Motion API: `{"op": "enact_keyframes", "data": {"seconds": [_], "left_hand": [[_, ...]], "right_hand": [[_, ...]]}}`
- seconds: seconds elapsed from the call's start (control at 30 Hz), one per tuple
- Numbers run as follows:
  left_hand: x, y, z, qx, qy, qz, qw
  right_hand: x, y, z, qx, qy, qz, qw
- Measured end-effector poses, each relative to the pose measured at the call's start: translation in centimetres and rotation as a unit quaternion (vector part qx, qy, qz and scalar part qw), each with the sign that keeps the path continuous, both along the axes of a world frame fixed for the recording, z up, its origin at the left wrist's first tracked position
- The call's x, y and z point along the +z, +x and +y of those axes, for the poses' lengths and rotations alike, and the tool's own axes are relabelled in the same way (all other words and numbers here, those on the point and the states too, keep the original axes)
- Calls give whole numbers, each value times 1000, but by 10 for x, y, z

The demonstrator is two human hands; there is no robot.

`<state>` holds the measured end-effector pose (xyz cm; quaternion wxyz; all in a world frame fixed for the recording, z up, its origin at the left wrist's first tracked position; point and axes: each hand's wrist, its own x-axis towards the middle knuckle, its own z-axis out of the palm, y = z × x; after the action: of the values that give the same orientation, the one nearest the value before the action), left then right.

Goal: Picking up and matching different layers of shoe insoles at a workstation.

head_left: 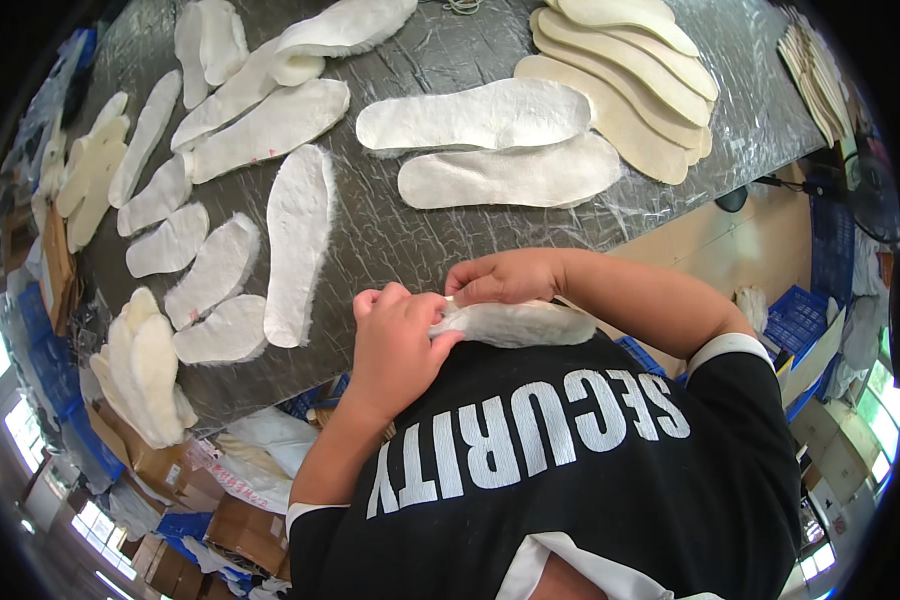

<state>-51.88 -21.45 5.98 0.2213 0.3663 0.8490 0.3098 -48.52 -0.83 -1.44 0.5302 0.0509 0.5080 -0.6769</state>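
Note:
A white fleecy insole (530, 325) lies crosswise close against my body at the table's near edge. My left hand (398, 325) is closed on its left end, thumb and fingers pinching it. My right hand (505, 277) grips its far edge beside the left hand, fingers curled. What lies between the fingertips is hidden. Beyond my hands rest two pale insoles side by side, the farther insole (475, 115) and the nearer insole (510, 175). Another fuzzy-edged insole (300, 245) stretches lengthwise to the left of my left hand.
A fanned stack of beige insoles (630, 85) sits at the far right of the dark, film-covered table (370, 235). Several white insoles (270, 130) spread over its left side, with a fleecy pile (145, 370) at the near left corner. Blue crates (798, 320) stand on the floor at right.

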Motion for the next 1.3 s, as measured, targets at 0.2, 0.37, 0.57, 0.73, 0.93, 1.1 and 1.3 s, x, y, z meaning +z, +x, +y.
{"op": "enact_keyframes", "data": {"seconds": [0.2,0.37,0.57,0.73,0.93,1.1,1.3], "left_hand": [[-12,2,-4,-153,99,66,981],[-16,-1,-12,-102,124,45,986],[-19,5,-10,-34,120,65,990],[-18,9,-15,-6,109,73,991],[-18,13,-17,-9,123,78,989],[-19,18,-16,3,124,83,989],[-12,18,-11,-2,123,83,989]], "right_hand": [[-7,-7,-2,57,192,210,957],[12,0,-7,-28,170,106,979],[9,16,-9,-56,59,114,990],[14,26,5,-80,-75,60,992],[37,27,11,-11,-41,172,984],[44,30,11,19,-17,191,981],[31,42,9,-10,-9,227,974]]}}
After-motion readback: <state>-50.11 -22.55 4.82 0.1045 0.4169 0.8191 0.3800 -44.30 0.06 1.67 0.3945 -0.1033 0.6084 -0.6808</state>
